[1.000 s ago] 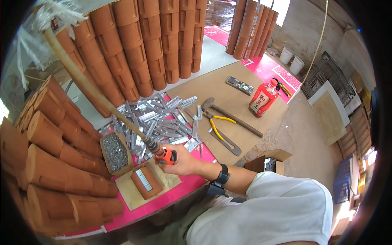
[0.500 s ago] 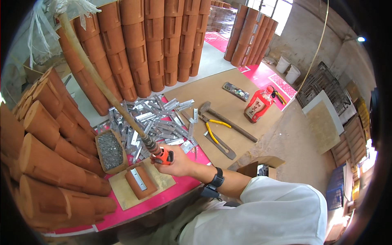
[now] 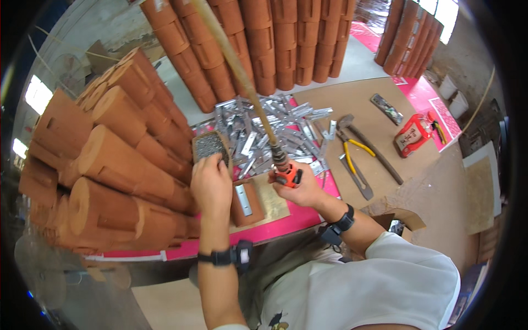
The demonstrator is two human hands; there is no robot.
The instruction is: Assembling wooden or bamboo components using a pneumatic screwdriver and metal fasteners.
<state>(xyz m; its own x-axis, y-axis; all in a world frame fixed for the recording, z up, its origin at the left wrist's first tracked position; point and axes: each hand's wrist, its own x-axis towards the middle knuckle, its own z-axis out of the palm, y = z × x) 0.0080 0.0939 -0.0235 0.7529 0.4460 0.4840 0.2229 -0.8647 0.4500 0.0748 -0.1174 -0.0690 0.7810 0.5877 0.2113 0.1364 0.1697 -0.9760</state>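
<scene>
My right hand (image 3: pixel 303 190) is closed around a red-and-black air tool (image 3: pixel 288 176) that hangs from a long tan hose (image 3: pixel 242 74); its working end is hidden. At the near rim of a small box of metal screws or nails (image 3: pixel 210 144), my left hand (image 3: pixel 212 184) has its fingers bent inward. The fingertips dip among the small pieces, so what they hold cannot be made out. Between the hands, a terracotta-coloured curved piece (image 3: pixel 254 212) lies on a tan board (image 3: pixel 278 206). A silver metal strip (image 3: pixel 242 199) rests lengthwise on its top.
Loose metal strips (image 3: pixel 275 132) are heaped beyond the hands. Stacked terracotta-coloured cylinders (image 3: pixel 124 159) crowd the left side, and more columns (image 3: pixel 258 49) stand behind. To the right lie a hammer (image 3: pixel 377 151), yellow-handled pliers (image 3: pixel 357 148), a phone (image 3: pixel 386 109) and a red bottle (image 3: pixel 412 136).
My left hand has come into view and reached the box of small fasteners. The view has swung left, shifting the scene rightward. My right hand still grips the air tool near the curved piece.
</scene>
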